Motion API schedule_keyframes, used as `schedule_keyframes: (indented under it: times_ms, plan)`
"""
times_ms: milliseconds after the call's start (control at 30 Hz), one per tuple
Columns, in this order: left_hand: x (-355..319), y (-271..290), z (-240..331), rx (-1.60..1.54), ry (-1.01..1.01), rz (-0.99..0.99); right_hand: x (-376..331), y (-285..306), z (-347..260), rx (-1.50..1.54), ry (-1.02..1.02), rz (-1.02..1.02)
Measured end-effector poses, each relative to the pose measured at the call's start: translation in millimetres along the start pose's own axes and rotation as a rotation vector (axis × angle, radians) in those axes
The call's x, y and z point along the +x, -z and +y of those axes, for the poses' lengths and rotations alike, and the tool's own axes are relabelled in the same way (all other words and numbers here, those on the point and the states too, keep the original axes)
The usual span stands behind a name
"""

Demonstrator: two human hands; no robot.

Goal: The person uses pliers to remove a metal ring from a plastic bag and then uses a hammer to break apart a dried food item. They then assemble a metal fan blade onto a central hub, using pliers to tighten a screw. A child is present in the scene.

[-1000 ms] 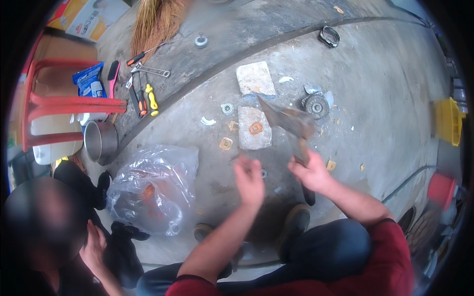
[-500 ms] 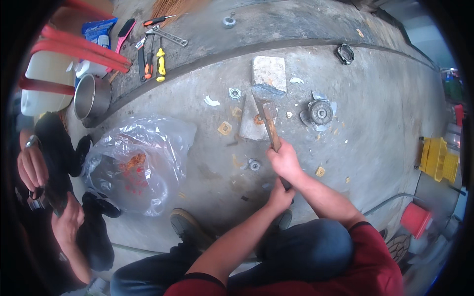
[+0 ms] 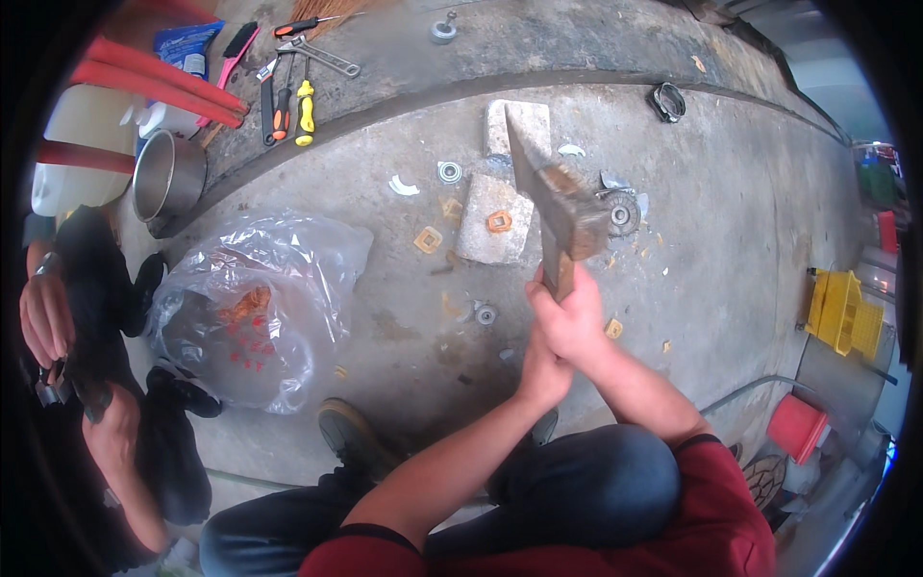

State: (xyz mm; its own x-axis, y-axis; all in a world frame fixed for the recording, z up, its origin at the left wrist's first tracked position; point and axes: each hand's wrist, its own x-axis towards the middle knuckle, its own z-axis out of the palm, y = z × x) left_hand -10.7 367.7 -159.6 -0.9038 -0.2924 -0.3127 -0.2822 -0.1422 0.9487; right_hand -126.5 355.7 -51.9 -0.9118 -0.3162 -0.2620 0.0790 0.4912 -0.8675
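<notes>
Both my hands grip the wooden handle of an axe (image 3: 556, 207), held up in front of me with its head over the stone blocks. My right hand (image 3: 572, 313) wraps the handle just below the head. My left hand (image 3: 546, 365) is closed lower down, partly hidden behind the right wrist. On the nearer stone block (image 3: 479, 240) lies a small square orange-brown ring (image 3: 499, 221). A second pale block (image 3: 531, 120) stands behind it, partly covered by the axe blade. A round grey metal part (image 3: 625, 213) with broken fins sits to the right, partly hidden by the axe head.
A clear plastic bag (image 3: 317, 332) holding orange-brown scraps lies left. Pale square pieces (image 3: 428, 239) and shards litter the concrete. A wrench (image 3: 327, 56), screwdrivers (image 3: 305, 115) and a metal pot (image 3: 180, 178) are at upper left. Another person's hands (image 3: 111, 428) hold a dark object.
The axe has been lifted from over the nearer block toward me, its head now larger and blurred. The orange-brown ring on the block is fully uncovered. My hands have come closer together.
</notes>
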Motion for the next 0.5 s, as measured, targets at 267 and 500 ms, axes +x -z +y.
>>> schedule_keyframes:
  times_ms: [267,500]
  plan:
    - [-1,5,22,-0.085,0.634,-0.199,21,-25,85,-0.164,-0.225,-0.132]
    - [-8,-10,-15,-0.035,0.237,-0.098,15,-14,53,-0.100,-0.229,-0.105]
